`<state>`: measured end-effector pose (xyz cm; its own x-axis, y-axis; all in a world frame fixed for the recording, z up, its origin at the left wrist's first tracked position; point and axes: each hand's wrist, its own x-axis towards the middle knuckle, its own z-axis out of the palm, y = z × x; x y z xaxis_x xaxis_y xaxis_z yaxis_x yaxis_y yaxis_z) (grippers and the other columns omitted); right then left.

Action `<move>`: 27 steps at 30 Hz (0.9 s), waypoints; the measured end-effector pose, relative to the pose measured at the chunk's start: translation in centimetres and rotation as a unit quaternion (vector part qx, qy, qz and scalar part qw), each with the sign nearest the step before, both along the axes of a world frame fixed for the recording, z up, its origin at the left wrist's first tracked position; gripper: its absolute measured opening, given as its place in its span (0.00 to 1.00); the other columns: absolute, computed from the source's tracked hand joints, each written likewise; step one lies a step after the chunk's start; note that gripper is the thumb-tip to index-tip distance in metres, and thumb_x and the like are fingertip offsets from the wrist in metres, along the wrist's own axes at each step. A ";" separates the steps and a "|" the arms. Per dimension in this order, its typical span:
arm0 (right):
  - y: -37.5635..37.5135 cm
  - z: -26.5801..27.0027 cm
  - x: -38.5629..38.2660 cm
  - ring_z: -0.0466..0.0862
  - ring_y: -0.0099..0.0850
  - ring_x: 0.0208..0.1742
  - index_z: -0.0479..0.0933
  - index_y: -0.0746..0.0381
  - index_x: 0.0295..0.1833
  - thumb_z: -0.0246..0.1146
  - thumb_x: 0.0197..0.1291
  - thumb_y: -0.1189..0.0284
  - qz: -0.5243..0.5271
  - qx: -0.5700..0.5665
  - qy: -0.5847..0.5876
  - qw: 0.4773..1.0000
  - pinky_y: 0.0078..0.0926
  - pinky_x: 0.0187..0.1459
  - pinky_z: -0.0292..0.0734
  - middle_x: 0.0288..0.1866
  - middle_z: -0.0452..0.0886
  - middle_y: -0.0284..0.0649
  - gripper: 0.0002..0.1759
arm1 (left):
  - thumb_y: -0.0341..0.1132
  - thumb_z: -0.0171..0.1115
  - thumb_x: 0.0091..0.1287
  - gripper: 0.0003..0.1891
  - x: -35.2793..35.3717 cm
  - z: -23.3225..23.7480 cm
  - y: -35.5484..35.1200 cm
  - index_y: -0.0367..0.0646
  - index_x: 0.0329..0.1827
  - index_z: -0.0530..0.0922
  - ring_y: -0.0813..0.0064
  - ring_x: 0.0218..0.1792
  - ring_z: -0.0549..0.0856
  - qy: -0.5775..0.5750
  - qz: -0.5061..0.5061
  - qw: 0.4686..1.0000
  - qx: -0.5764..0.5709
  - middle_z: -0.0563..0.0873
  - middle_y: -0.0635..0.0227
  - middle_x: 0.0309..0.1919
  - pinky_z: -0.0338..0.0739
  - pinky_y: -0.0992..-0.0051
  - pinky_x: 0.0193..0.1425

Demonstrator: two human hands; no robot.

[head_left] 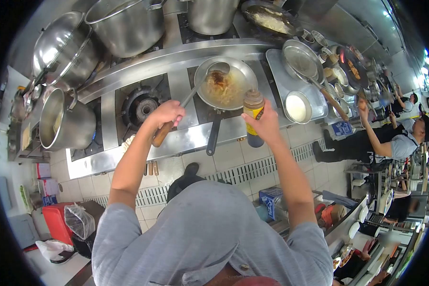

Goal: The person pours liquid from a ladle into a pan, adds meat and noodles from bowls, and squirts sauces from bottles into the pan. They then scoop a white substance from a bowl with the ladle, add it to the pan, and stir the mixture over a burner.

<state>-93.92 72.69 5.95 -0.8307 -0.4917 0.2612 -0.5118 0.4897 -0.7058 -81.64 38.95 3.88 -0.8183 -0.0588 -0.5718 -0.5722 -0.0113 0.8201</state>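
Observation:
My left hand (168, 114) is closed round the shaft of a ladle (191, 95), just above its wooden handle. The ladle's bowl rests over the far side of a frying pan (245, 78), which holds pale shredded food (219, 93) with a dark brown patch of sauce on top. In my right hand (267, 125) is a dark sauce bottle (253, 97) with a yellow label, held upright beside the pan's near right rim. The pan sits on the stove, and its black handle (214, 136) points toward me, untouched.
A bare burner (144, 108) lies left of the pan, with a steel pot (66, 119) beyond it. Large stockpots (126, 28) stand behind. On the right, a metal tray (276, 71) bears a strainer (302, 59) and a container of white liquid (298, 107). Another person (391, 140) works farther right.

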 end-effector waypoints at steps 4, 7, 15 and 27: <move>1.4 0.5 0.9 0.88 0.50 0.50 0.67 0.68 0.64 0.78 0.50 0.58 -0.023 -0.008 -0.036 0.999 0.42 0.52 0.82 0.48 0.87 0.53 0.42 | 0.31 0.56 0.72 0.05 0.1 0.0 0.8 0.43 0.36 0.71 0.85 0.14 0.73 -0.107 0.069 0.892 0.433 0.72 0.79 0.18 0.61 0.79 0.17; 2.2 0.8 0.8 0.88 0.46 0.49 0.69 0.68 0.63 0.79 0.49 0.59 -0.036 0.008 -0.052 0.998 0.40 0.52 0.82 0.47 0.87 0.51 0.41 | 0.32 0.51 0.74 0.05 0.2 -0.9 1.4 0.43 0.39 0.72 0.88 0.15 0.73 -0.116 0.063 0.814 0.566 0.71 0.85 0.18 0.61 0.80 0.19; 3.2 1.5 -0.5 0.88 0.49 0.48 0.74 0.69 0.57 0.79 0.45 0.55 -0.027 0.087 -0.073 0.993 0.42 0.51 0.82 0.45 0.87 0.54 0.40 | 0.34 0.61 0.67 0.07 2.3 2.6 4.2 0.41 0.36 0.74 0.81 0.14 0.74 0.016 0.000 0.992 0.124 0.74 0.76 0.19 0.65 0.78 0.19; -1.6 3.1 -6.3 0.88 0.39 0.42 0.78 0.74 0.52 0.81 0.38 0.64 -0.023 0.162 -0.370 0.914 0.36 0.44 0.81 0.44 0.86 0.50 0.37 | 0.27 0.57 0.62 0.05 4.3 5.0 4.5 0.33 0.33 0.71 0.73 0.14 0.77 0.080 -0.082 0.975 -0.189 0.77 0.64 0.19 0.74 0.69 0.20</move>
